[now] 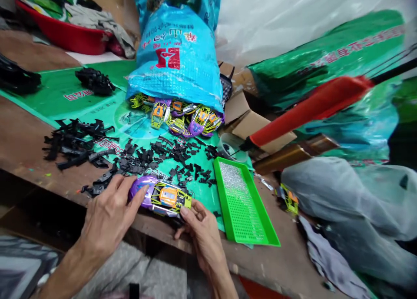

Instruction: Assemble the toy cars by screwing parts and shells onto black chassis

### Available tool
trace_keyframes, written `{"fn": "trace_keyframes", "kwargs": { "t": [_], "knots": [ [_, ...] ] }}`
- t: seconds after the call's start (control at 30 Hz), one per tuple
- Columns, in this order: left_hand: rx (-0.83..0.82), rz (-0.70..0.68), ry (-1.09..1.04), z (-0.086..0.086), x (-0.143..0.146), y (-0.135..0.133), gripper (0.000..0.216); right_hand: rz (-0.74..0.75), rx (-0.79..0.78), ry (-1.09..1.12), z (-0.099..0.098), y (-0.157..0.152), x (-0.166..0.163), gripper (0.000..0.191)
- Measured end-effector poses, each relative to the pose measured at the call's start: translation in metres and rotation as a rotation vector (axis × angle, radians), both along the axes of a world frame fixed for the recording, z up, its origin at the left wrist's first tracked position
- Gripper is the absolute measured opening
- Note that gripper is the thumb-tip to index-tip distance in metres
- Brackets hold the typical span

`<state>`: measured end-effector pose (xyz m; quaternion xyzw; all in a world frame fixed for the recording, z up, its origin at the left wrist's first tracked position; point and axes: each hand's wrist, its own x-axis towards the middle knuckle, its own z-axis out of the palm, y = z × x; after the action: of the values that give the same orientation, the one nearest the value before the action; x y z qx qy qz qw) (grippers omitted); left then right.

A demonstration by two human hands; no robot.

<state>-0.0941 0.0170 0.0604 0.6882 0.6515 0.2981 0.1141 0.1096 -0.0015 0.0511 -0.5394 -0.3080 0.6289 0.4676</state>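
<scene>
Both my hands grip one toy car body [167, 196], purple at its left end with an orange centre and yellow-green bars, held at the table's near edge. My left hand [109, 212] curls over the purple end, thumb on top. At the yellow-green end, my right hand [203, 229] pinches it between thumb and fingers; the fingertips underneath are partly hidden. Just beyond the car lie many small black plastic parts [143, 157]. To the right of my right hand stands a bright green tray [228, 223] with small silvery pieces [233, 176] mostly at its far end.
A blue woven sack [176, 73] spills several similar car bodies [195, 118] at the back. A red screwdriver-like tool [309, 112] slants in from the right above a cardboard box [247, 116]. Larger black parts [76, 142] pile at left; a red basin [65, 34] stands behind.
</scene>
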Motion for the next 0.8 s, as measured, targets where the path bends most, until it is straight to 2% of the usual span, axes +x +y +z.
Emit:
{"fn": "trace_keyframes", "kwargs": {
  "t": [0.07,0.13,0.2,0.27,0.33,0.4,0.5,0.57,0.6,0.7,0.8],
  "knots": [
    [0.185,-0.101,0.087,0.003,0.006,0.001,0.051,-0.008,0.004,-0.013,0.0,0.002,-0.001,0.046],
    [0.354,-0.283,0.188,0.003,0.014,0.005,0.043,-0.009,0.009,-0.028,0.0,0.002,-0.001,0.047],
    [0.391,-0.445,0.27,0.0,0.023,0.01,0.049,0.011,0.011,-0.04,0.001,0.001,0.003,0.048],
    [0.345,-0.508,0.331,-0.005,0.032,0.014,0.058,0.02,0.008,-0.149,0.002,0.0,0.013,0.048],
    [0.292,-0.488,0.34,-0.01,0.039,0.016,0.064,-0.015,0.03,-0.431,0.007,0.003,0.029,0.051],
    [0.28,-0.47,0.318,-0.015,0.044,0.017,0.065,-0.031,0.137,-0.748,0.016,0.014,0.045,0.052],
    [0.317,-0.433,0.307,-0.018,0.051,0.016,0.065,0.129,0.411,-1.037,0.035,0.046,0.048,0.041],
    [0.358,-0.398,0.324,-0.02,0.056,0.016,0.063,0.275,0.605,-1.15,0.045,0.074,0.032,0.035],
    [0.389,-0.385,0.329,-0.021,0.058,0.016,0.061,0.397,0.669,-1.222,0.048,0.09,0.02,0.032],
    [0.459,-0.368,0.331,-0.023,0.062,0.017,0.055,0.595,0.701,-1.291,0.046,0.137,-0.017,0.02],
    [0.458,-0.358,0.314,-0.024,0.064,0.017,0.053,0.748,0.679,-1.383,0.034,0.171,-0.044,0.013]
  ]
}}
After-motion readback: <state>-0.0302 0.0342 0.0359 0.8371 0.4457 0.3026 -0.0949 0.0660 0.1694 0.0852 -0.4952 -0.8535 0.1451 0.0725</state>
